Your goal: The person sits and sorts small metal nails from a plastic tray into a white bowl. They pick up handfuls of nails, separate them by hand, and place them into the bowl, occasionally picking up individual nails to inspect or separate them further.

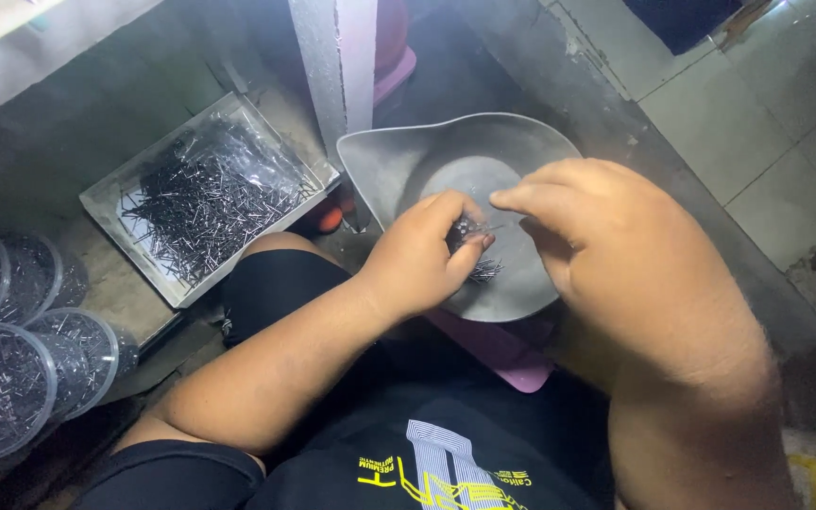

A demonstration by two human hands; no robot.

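Far to the left of the grey metal scoop pan point(384, 161), round clear tubs point(2, 387) hold small dark pins, and nearer to it a flat clear tray point(110, 203) carries a loose heap of the same thin pins point(205, 194), lying every way. Both sit on the bench point(125, 293), well apart from the pan.

Over the pan's flat middle, the person's left hand point(417, 260) is closed around a small bunch of pins point(469, 231). The thumb and curled fingers point(455, 210) clamp the bunch, and its ends show on the side toward the other hand. A second, smaller tuft of pins point(485, 272) lies on the pan floor just below that hand, touching the metal.

The right hand point(616, 255) sits to the right of the bunch, above the pan's right rim. Its forefinger and thumb are drawn narrow and point leftward at the exposed pin ends, just beside them; whether they already pinch a pin cannot be told. The bunch's long axis seems to run roughly across, from the left hand toward the right fingertips, so the right hand is the nearer one to the free ends.
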